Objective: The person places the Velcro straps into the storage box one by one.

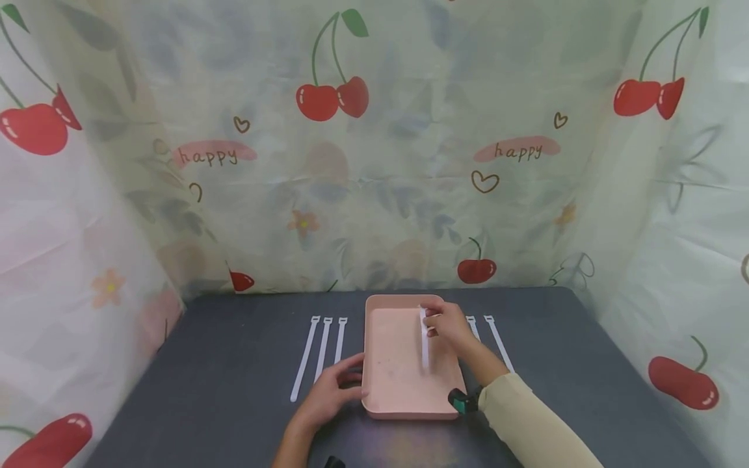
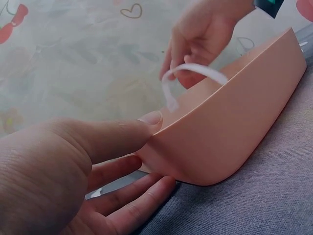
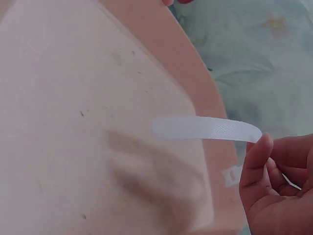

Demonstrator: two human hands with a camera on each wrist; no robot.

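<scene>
Above the right half of a shallow pink tray, my right hand pinches a white cable tie between thumb and fingertips. In the right wrist view the ribbed strap of this cable tie bends over the tray floor, its square slotted head hanging near the wall. My left hand holds the tray by its left side. In the left wrist view the thumb lies at the rim, while the fingers touch the outer wall lower down.
Several white cable ties lie on the dark grey table: three left of the tray, including the outermost tie, and two to its right, partly behind my forearm, including the right-hand tie. A cherry-printed curtain surrounds the table's back and sides.
</scene>
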